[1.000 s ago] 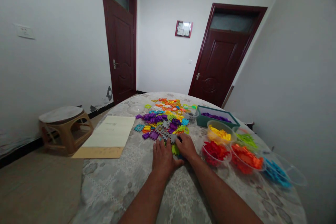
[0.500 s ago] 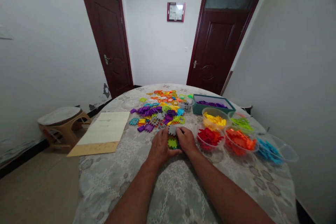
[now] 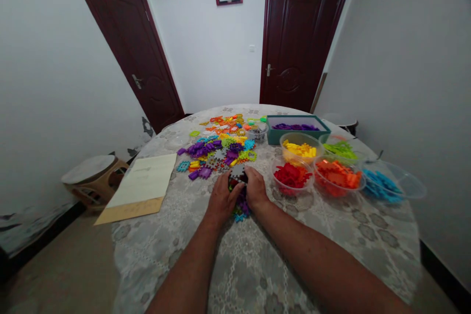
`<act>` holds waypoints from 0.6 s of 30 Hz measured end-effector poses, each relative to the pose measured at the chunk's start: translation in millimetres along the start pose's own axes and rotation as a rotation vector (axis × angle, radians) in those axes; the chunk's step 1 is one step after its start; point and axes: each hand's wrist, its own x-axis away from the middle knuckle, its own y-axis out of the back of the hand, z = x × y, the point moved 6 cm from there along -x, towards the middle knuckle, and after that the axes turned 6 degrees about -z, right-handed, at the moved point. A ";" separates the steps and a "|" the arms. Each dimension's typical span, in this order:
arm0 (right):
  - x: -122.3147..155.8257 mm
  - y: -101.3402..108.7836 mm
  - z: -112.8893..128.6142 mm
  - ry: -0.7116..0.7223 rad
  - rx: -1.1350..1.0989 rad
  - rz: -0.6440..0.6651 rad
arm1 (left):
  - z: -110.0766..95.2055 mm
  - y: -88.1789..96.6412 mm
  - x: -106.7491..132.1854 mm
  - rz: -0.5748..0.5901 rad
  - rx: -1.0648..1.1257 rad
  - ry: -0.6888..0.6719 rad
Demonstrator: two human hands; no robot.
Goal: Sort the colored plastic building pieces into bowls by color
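Between my two hands is an assembly of interlocking plastic building pieces [image 3: 237, 172], with a grey toothed square on its upper side. Purple and light-blue pieces [image 3: 241, 210] show below it, between my wrists. My left hand [image 3: 221, 197] is wrapped round the left side, its thumb reaching across the near face. On the right side, my right hand [image 3: 256, 189] grips with its fingers curled; its fingertips are partly hidden. Just beyond my hands lies a loose heap of mixed pieces [image 3: 204, 149], purple, grey, blue, yellow and green.
At right stand clear bowls of red pieces [image 3: 292, 176], orange pieces [image 3: 337, 174], yellow pieces [image 3: 300, 149], green pieces [image 3: 340, 150] and blue pieces [image 3: 382, 186]. Behind them is a green box [image 3: 278, 138] with purple pieces. Paper sheets [image 3: 145, 179] lie at left, near a stool [image 3: 90, 169].
The assembly has been turned: its light-green face is now mostly hidden, and purple and light-blue pieces show below. Both hands have shifted their grip. My view has tilted down.
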 end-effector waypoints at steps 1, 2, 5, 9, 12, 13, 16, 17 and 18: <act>-0.8 -0.2 -1.6 -0.002 -0.026 -0.001 | -0.1 -0.5 -0.4 -0.007 0.005 0.015; -1.4 -0.6 -3.2 -0.005 -0.052 0.001 | -0.1 -0.9 -0.7 -0.015 0.012 0.031; -0.4 -3.2 -4.7 -0.016 -0.114 0.021 | 1.9 -0.8 -1.7 -0.060 0.045 0.100; 3.9 -6.5 3.7 -0.016 -0.145 0.056 | 0.1 2.7 -4.3 -0.139 0.135 0.169; 7.0 -7.9 13.6 0.009 -0.180 0.082 | -8.6 6.0 -7.0 -0.178 0.232 0.162; 8.0 -8.5 16.1 0.013 -0.199 0.091 | -11.2 7.2 -7.5 -0.195 0.258 0.166; 10.9 -11.4 20.8 0.008 -0.228 0.130 | -14.9 9.5 -7.6 -0.248 0.312 0.200; 11.6 -12.2 22.0 0.012 -0.229 0.138 | -14.9 9.5 -7.4 -0.261 0.334 0.214; 12.2 -12.9 23.2 0.018 -0.227 0.143 | -14.5 9.1 -7.0 -0.271 0.356 0.228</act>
